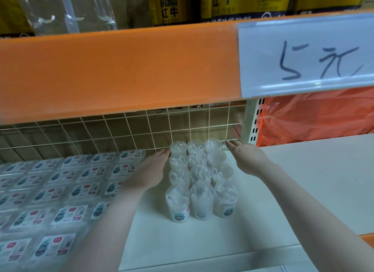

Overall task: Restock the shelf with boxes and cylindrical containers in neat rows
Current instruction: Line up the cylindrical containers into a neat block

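Both bare forearms reach forward and slightly inward, wrists nearly straight. The left hand [152,169] lies with its fingers extended and held together (palm facing right, thumb side up). The right hand [247,157] mirrors it, fingers straight and pointing forward, palm turned toward the left.

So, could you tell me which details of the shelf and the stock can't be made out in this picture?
- Head view: the labels on the flat boxes are blurred; their print is unreadable.
- The left hand covers part of the boxes beside the cylindrical containers.
- Contents of the containers: pale shapes only, too small to identify.
- The orange shelf edge hides the top of the wire grid.
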Available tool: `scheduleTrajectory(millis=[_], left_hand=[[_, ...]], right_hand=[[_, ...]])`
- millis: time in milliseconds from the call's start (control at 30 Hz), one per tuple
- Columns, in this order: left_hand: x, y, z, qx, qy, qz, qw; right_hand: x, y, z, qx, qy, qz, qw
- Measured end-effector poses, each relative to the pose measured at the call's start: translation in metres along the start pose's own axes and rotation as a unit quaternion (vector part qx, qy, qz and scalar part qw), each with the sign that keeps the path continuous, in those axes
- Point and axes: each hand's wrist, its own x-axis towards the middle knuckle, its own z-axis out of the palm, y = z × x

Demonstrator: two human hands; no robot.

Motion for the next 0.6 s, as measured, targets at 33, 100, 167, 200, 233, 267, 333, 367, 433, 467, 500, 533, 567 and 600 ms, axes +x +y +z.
scheduleTrajectory(millis=[33, 100, 167, 200, 233, 267, 333, 367, 433, 467, 500, 533, 567, 600], left_hand=[[0.002, 0.002, -0.003, 0.005, -0.006, -0.001, 1.0], [0.004, 0.005, -0.008, 0.01, -0.014, -0.002, 1.0], [0.006, 0.007, -0.011, 0.014, -0.018, -0.002, 1.0], [0.007, 0.007, -0.011, 0.014, -0.02, -0.003, 1.0], [0.007, 0.007, -0.011, 0.013, -0.022, -0.007, 1.0], [0.008, 0.007, -0.011, 0.011, -0.025, -0.01, 1.0], [0.007, 0.006, -0.011, 0.008, -0.03, -0.01, 0.999], [0.007, 0.006, -0.01, 0.006, -0.03, -0.009, 0.999], [0.007, 0.005, -0.009, -0.001, -0.026, -0.005, 1.0], [0.007, 0.004, -0.008, -0.007, -0.023, -0.004, 1.0], [0.006, 0.002, -0.007, -0.016, -0.02, -0.006, 1.0], [0.004, 0.001, -0.005, -0.028, -0.014, -0.011, 0.999], [0.001, 0.0, -0.004, -0.049, -0.005, -0.022, 0.999], [-0.003, -0.001, -0.002, -0.076, 0.0, -0.035, 0.996]], right_hand=[[0.004, 0.0, 0.0, -0.004, -0.003, -0.005, 1.0], [0.008, 0.0, 0.001, -0.014, -0.008, -0.015, 1.0], [0.011, 0.0, 0.004, -0.015, -0.006, -0.021, 1.0], [0.011, 0.0, 0.005, -0.013, -0.005, -0.022, 1.0], [0.012, 0.0, 0.006, -0.011, -0.005, -0.023, 1.0], [0.012, -0.001, 0.007, -0.011, -0.007, -0.021, 1.0], [0.012, -0.001, 0.01, -0.016, -0.01, -0.018, 1.0], [0.012, -0.001, 0.011, -0.019, -0.009, -0.017, 1.0], [0.011, -0.002, 0.012, -0.015, 0.0, -0.012, 1.0], [0.011, -0.001, 0.012, -0.007, 0.006, -0.006, 1.0], [0.01, -0.001, 0.013, 0.002, 0.012, 0.0, 1.0], [0.007, 0.0, 0.014, 0.014, 0.02, 0.002, 1.0], [0.004, 0.001, 0.014, 0.024, 0.03, -0.001, 0.999], [0.001, 0.003, 0.015, 0.036, 0.042, -0.006, 0.998]])
